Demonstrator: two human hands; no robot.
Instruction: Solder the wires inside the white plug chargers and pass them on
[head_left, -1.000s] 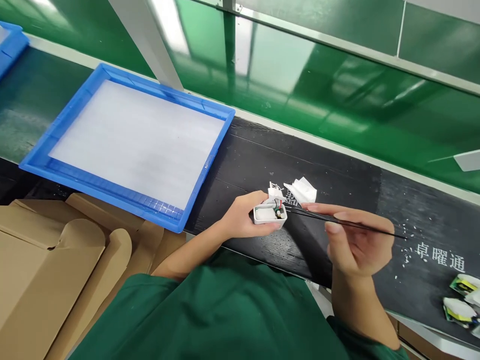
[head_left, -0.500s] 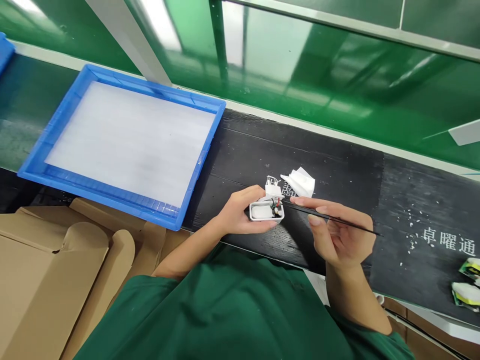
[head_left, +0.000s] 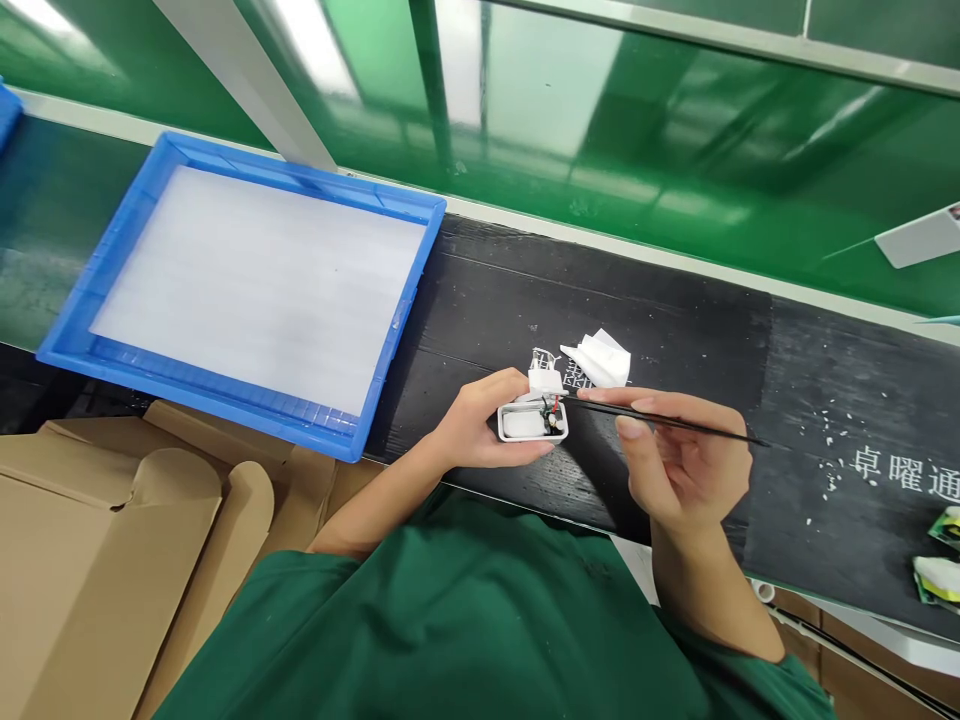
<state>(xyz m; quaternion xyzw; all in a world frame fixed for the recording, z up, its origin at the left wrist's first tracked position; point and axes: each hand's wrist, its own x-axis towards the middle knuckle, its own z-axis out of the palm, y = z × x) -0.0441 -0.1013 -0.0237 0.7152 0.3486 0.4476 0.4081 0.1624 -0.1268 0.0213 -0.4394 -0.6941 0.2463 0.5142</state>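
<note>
My left hand (head_left: 484, 420) is closed round a small white open plastic case (head_left: 523, 437), its open side facing up. Inside the case, short red and black wires (head_left: 553, 411) bunch at the right end. A white piece with a clear part (head_left: 545, 372) sticks up from the far edge of the case. Black tweezers (head_left: 667, 420) are pinched in my right hand (head_left: 690, 455), their tips at the wires by the right end of the case. Whether the tips grip a wire is too small to tell. Just beyond lies a folded white paper (head_left: 600, 357).
A blue tray (head_left: 386, 370) with a white sheet stands on the black mat (head_left: 480, 290) at left. Cardboard (head_left: 172, 540) sits below it. White scraps (head_left: 829, 440) dot the mat at right, near green-and-yellow parts (head_left: 937, 578). A green panel (head_left: 637, 150) rises behind.
My right hand has tilted the tweezers slightly flatter, with their tips still at the case. The left hand holds the case in nearly the same place. The view has shifted slightly.
</note>
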